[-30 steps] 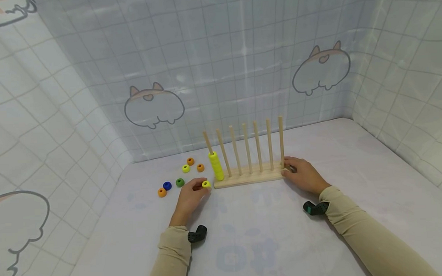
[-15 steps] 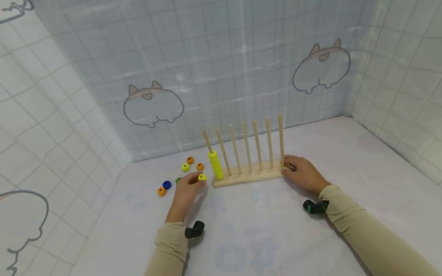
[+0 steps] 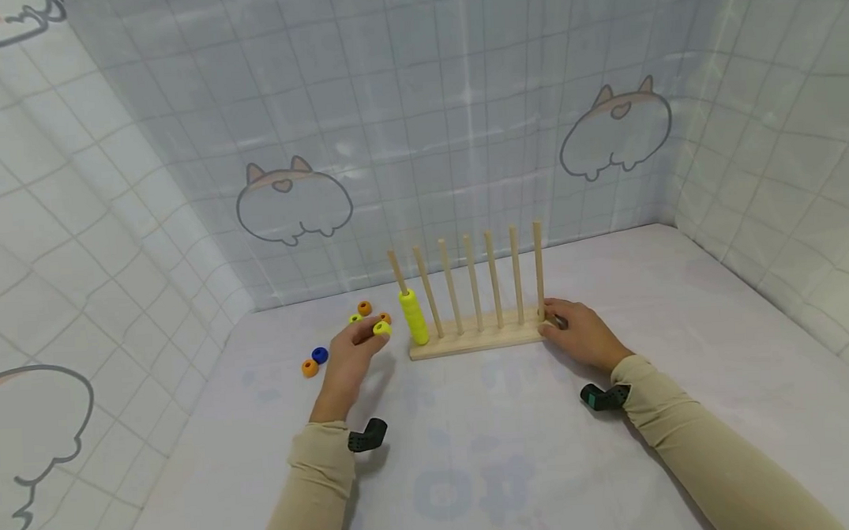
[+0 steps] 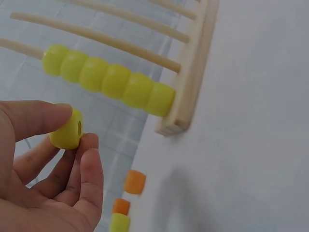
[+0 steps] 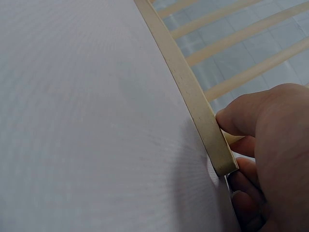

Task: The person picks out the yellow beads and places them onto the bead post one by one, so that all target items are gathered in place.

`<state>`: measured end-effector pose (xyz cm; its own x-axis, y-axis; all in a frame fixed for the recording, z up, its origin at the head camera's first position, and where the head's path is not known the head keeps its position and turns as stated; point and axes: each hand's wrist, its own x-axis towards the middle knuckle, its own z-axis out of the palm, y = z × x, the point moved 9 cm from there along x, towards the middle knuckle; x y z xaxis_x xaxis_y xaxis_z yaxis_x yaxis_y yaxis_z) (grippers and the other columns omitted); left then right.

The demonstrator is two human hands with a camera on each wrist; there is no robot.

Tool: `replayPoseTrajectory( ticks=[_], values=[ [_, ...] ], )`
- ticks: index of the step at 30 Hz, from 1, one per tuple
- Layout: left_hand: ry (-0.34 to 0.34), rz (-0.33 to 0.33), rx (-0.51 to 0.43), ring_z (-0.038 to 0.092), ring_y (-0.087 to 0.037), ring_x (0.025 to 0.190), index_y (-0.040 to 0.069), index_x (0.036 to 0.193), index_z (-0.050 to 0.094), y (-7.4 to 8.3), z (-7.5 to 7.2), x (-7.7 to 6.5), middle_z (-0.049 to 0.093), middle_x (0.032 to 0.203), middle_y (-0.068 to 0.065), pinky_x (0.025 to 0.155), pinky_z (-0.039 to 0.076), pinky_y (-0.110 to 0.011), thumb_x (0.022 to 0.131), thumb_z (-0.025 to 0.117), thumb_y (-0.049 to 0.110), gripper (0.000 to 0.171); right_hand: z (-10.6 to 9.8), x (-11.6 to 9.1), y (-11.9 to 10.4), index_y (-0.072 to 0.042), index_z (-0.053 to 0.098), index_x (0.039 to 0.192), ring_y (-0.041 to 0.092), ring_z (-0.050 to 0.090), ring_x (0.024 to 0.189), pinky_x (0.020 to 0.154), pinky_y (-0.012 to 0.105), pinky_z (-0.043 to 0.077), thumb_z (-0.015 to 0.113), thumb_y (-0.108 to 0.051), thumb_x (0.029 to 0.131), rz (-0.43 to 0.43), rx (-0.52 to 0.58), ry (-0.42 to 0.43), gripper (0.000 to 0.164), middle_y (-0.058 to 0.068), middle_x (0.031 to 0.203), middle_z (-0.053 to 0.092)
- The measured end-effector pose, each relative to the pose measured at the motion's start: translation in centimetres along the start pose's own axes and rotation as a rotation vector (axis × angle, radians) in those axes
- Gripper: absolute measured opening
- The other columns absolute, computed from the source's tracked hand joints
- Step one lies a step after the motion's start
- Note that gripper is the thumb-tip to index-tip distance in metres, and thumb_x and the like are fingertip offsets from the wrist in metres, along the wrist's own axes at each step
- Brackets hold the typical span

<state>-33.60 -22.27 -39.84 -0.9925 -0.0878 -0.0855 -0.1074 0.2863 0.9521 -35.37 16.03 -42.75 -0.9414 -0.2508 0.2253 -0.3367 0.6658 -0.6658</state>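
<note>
A wooden peg rack [image 3: 478, 343] stands on the table, with several upright pegs along its base. Its leftmost peg carries a stack of yellow beads [image 3: 413, 318], pressed together from the base up. My left hand [image 3: 346, 362] pinches one loose yellow bead [image 4: 67, 131] between thumb and fingers, just left of that stack, and the bead's hole shows in the left wrist view. At the rack's right end, my right hand [image 3: 583, 339] grips the base, its thumb [image 5: 236, 116] on the near side and the other fingers partly hidden behind it.
Left of the rack lie a blue bead [image 3: 319, 355] and an orange bead [image 3: 310, 368]. Farther back are two more orange beads, one at the rear [image 3: 365, 307], and a yellow bead [image 3: 356, 318] partly covered by my left hand. A tiled-pattern sheet [image 3: 419, 139] rises behind the table.
My left hand, pinching the yellow bead, has moved left and farther back, away from the rack. It now covers the green bead seen earlier. The right hand keeps its grip in place.
</note>
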Motion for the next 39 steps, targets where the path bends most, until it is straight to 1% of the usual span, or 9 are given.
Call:
replayPoseTrajectory(
  ticks=[4,10,17,21,25,30,34,39],
  values=[
    [0.013,0.022,-0.033,0.057,-0.025,0.118,0.009,0.139,0.056,0.8,-0.1,0.0,0.059,0.131,-0.008,0.108,0.044,-0.042,0.098,0.067,0.016,0.044,0.0,0.0,0.0,0.006,0.058,0.136,0.045,0.041,0.136,0.113,0.058,0.032,0.063,-0.020,0.098,-0.002,0.004,0.000,0.046,0.022,0.147,0.049],
    [0.026,0.032,-0.053,0.057,-0.025,0.119,0.007,0.139,0.056,1.6,-0.1,-0.1,0.059,0.132,-0.009,0.108,0.044,-0.041,0.098,0.066,0.015,0.043,0.0,0.0,-0.1,0.006,0.058,0.135,0.045,0.041,0.136,0.113,0.057,0.032,0.063,-0.020,0.098,-0.005,-0.002,-0.002,0.046,0.023,0.147,0.049],
    [0.014,0.048,-0.081,0.056,-0.025,0.119,0.008,0.140,0.056,2.4,-0.1,-0.4,0.057,0.134,-0.008,0.107,0.044,-0.040,0.098,0.068,0.019,0.046,0.0,0.0,-0.2,0.006,0.059,0.135,0.046,0.042,0.136,0.113,0.058,0.032,0.063,-0.020,0.098,-0.010,-0.001,0.001,0.045,0.023,0.146,0.049],
    [0.009,0.061,-0.093,0.056,-0.024,0.118,0.007,0.139,0.057,2.9,-0.1,-0.6,0.056,0.135,-0.008,0.107,0.044,-0.038,0.097,0.068,0.017,0.045,0.0,0.0,0.0,0.005,0.059,0.135,0.045,0.042,0.136,0.113,0.058,0.032,0.063,-0.020,0.098,-0.007,-0.002,0.000,0.045,0.022,0.146,0.050],
    [0.004,0.069,-0.099,0.057,-0.024,0.118,0.007,0.140,0.056,3.5,-0.1,-0.7,0.057,0.135,-0.008,0.108,0.043,-0.038,0.098,0.065,0.016,0.044,-0.1,0.0,0.0,0.005,0.060,0.134,0.045,0.042,0.136,0.113,0.057,0.032,0.063,-0.019,0.098,-0.003,0.002,0.004,0.044,0.022,0.146,0.050],
    [0.012,0.066,-0.087,0.056,-0.025,0.118,0.009,0.139,0.057,3.9,-0.3,-0.6,0.059,0.130,-0.009,0.109,0.042,-0.040,0.099,0.066,0.021,0.043,-0.4,0.1,-0.1,0.005,0.060,0.134,0.045,0.042,0.136,0.113,0.058,0.032,0.063,-0.019,0.097,-0.002,0.000,0.013,0.044,0.023,0.145,0.050],
    [0.009,0.072,-0.109,0.057,-0.028,0.120,0.011,0.138,0.058,4.3,-0.4,-0.6,0.060,0.129,-0.009,0.108,0.044,-0.037,0.097,0.068,0.024,0.044,-0.3,0.0,-0.2,0.006,0.060,0.134,0.046,0.042,0.136,0.113,0.058,0.032,0.063,-0.019,0.097,0.003,0.002,0.006,0.044,0.024,0.145,0.050],
    [-0.003,0.108,-0.150,0.059,-0.026,0.118,0.008,0.139,0.057,5.6,-0.3,-0.9,0.061,0.128,-0.010,0.106,0.046,-0.033,0.097,0.069,0.023,0.046,-0.2,-0.1,-0.3,0.006,0.059,0.135,0.046,0.041,0.136,0.113,0.059,0.032,0.063,-0.019,0.098,0.007,0.006,0.001,0.045,0.024,0.146,0.049]
  ],
)
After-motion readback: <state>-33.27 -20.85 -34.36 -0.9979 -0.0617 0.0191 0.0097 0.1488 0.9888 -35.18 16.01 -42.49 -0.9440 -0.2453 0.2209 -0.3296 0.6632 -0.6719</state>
